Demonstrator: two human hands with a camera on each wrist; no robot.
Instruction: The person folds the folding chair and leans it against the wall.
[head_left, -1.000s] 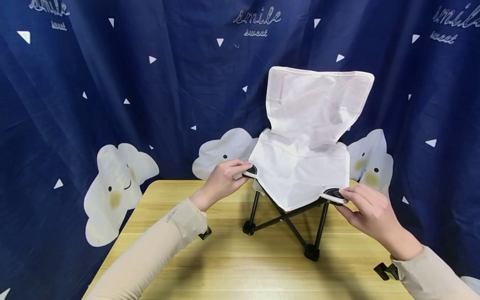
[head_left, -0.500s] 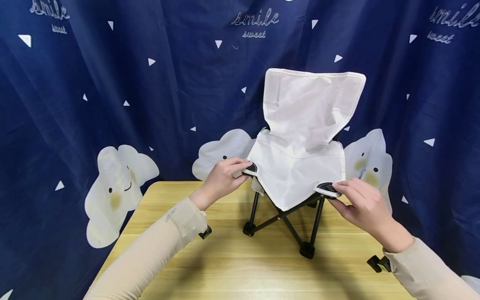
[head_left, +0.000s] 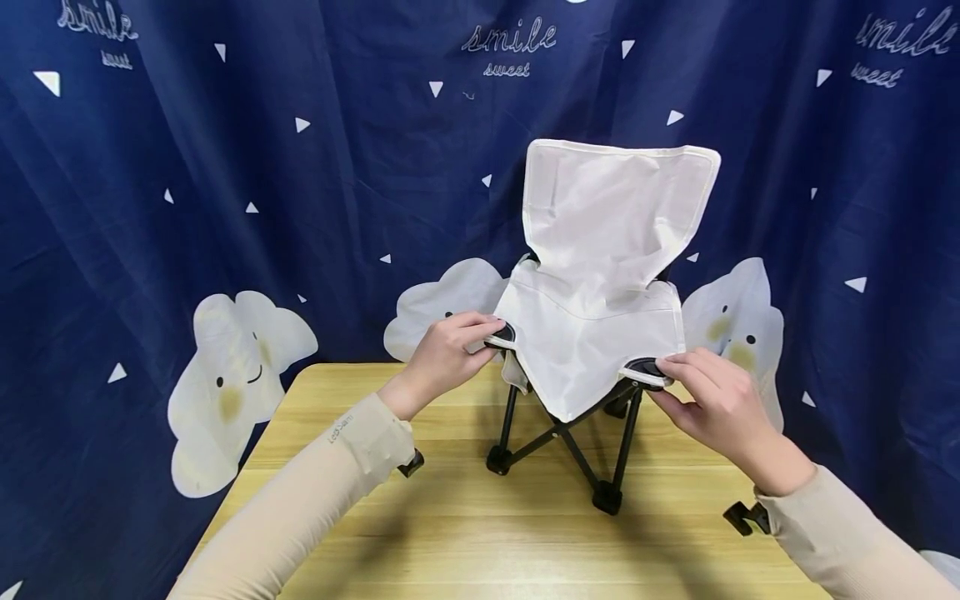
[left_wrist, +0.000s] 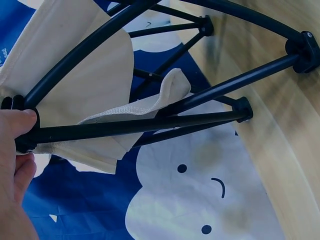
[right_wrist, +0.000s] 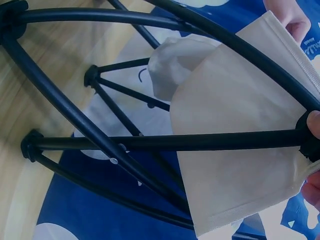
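A small folding chair with a white fabric seat and backrest stands on a wooden table, its black crossed legs partly spread. At the seat's front left corner, my left hand pinches the black-and-white corner piece between thumb and fingers. My right hand pinches the matching front right corner the same way. Seen from below in the left wrist view, the thumb presses a black joint where a tube ends. In the right wrist view, the fabric underside hangs behind the black tubes.
The wooden table lies under the chair. Close behind it hangs a dark blue curtain with white triangles and smiling clouds. A black clip-like piece shows beside the right cuff, and another beside the left cuff.
My right hand has moved left and slightly up with the chair's right corner, and the front right foot has shifted left. The chair is narrower. My left hand has stayed nearly still.
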